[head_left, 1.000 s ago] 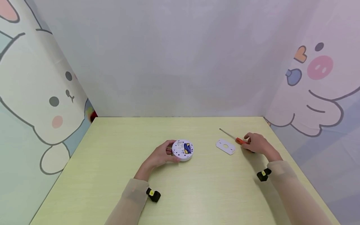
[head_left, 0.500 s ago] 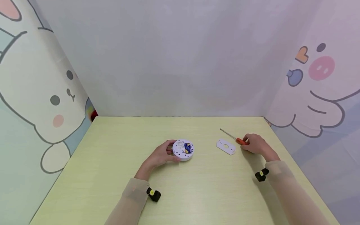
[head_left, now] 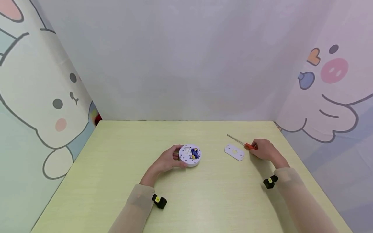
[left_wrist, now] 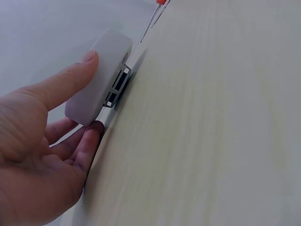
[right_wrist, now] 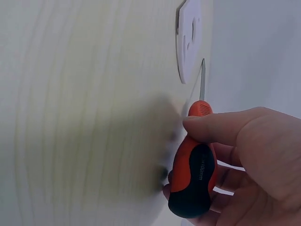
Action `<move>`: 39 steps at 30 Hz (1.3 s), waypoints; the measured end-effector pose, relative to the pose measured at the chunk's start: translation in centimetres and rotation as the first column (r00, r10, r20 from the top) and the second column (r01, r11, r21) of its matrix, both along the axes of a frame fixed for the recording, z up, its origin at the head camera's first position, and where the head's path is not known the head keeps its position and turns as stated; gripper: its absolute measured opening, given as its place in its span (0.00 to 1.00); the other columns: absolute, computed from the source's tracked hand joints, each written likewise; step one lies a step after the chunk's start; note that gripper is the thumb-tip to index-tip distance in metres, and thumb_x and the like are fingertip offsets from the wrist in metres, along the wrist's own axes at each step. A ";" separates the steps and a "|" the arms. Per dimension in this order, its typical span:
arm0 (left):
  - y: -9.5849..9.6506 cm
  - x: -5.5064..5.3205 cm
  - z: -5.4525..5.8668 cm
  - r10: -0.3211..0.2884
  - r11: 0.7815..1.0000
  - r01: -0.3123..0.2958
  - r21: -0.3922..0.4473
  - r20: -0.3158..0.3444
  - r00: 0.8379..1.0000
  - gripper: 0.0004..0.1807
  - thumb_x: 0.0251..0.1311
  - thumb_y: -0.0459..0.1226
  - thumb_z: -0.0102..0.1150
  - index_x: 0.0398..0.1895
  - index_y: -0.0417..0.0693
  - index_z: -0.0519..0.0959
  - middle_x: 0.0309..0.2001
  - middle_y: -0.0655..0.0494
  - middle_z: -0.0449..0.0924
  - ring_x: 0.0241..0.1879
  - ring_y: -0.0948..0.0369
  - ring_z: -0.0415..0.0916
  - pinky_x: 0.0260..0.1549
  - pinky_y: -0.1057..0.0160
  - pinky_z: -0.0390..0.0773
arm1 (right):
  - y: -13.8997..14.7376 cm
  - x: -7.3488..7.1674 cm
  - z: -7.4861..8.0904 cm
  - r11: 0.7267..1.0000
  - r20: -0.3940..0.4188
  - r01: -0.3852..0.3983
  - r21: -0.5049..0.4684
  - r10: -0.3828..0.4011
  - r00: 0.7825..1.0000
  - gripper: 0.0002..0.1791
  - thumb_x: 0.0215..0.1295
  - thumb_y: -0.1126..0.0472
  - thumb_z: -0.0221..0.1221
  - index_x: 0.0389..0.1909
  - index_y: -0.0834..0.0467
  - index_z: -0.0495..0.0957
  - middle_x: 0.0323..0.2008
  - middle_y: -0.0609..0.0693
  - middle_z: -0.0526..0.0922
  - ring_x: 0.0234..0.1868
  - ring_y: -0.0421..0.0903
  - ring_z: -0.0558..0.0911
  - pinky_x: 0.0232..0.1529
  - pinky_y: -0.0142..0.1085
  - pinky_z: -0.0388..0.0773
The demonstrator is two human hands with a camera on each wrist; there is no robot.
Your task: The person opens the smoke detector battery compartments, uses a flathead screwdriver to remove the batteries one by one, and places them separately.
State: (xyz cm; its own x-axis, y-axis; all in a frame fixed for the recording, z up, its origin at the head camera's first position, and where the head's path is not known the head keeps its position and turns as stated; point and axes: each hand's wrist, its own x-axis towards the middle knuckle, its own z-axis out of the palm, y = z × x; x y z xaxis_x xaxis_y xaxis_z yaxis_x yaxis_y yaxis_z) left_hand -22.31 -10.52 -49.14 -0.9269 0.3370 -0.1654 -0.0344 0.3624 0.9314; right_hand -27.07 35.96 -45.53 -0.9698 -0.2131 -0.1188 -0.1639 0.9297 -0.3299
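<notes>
**Left hand's grip on the gadget looks like the weak spot**

So on the left, the left hand [head_left: 166, 160] has its thumb and curled fingers around one side of a round white gadget [head_left: 187, 158], with the far side unsupported. Can't tell whether it's touching the table [head_left: 204, 194]. The worry: a hard push on that free side could tip or twist it out of the grip, since the smooth shell looks slippery. The battery [head_left: 195, 153] sits on the upper face, so a slipping tool tip could scratch it.

Next along, the white plate [head_left: 238, 154] lies flat, nobody holding it. It's thin and loose, so a knock would probably slide it.

Far right, the right hand [head_left: 265, 149] wraps the handle of a screwdriver [right_wrist: 195, 165], thumb pressed on it, shaft pointing away past the plate. Swinging it leftward too low might clip that plate.
</notes>
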 end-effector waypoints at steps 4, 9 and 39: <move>0.1 0.1 0.0 0.002 1.000 -0.002 -0.002 0.001 1.000 0.51 0.52 0.41 0.85 0.79 0.52 0.67 0.62 0.53 0.80 0.59 0.54 0.77 0.66 0.46 0.75 | -0.5 0.1 0.5 0.999 -0.016 0.000 -0.032 -0.001 1.000 0.11 0.70 0.62 0.65 0.44 0.68 0.81 0.35 0.57 0.83 0.34 0.52 0.77 0.39 0.45 0.77; 0.1 0.1 0.1 0.006 1.000 -0.006 -0.001 0.007 1.000 0.51 0.51 0.41 0.85 0.79 0.52 0.67 0.62 0.53 0.80 0.59 0.53 0.77 0.66 0.46 0.75 | -1.6 0.6 1.7 0.996 -0.032 -0.017 -0.087 0.014 0.999 0.10 0.72 0.64 0.63 0.47 0.67 0.80 0.37 0.57 0.83 0.33 0.50 0.77 0.36 0.42 0.76; 0.1 -0.2 -0.2 0.005 1.000 -0.005 -0.008 0.008 1.000 0.50 0.52 0.39 0.85 0.78 0.53 0.68 0.62 0.53 0.79 0.58 0.53 0.76 0.64 0.46 0.76 | -10.6 4.8 6.8 0.934 -0.042 -0.166 -0.316 0.161 0.986 0.09 0.78 0.66 0.59 0.54 0.63 0.76 0.44 0.57 0.85 0.35 0.48 0.76 0.38 0.41 0.75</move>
State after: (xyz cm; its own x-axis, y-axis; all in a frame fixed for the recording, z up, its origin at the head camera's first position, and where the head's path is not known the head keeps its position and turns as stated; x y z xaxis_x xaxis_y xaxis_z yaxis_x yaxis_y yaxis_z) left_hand -22.52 -10.40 -49.33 -0.9271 0.3311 -0.1757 -0.0439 0.3697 0.9281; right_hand -22.27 25.34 -38.70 -0.9195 -0.3931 -0.0040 -0.3124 0.7367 -0.5997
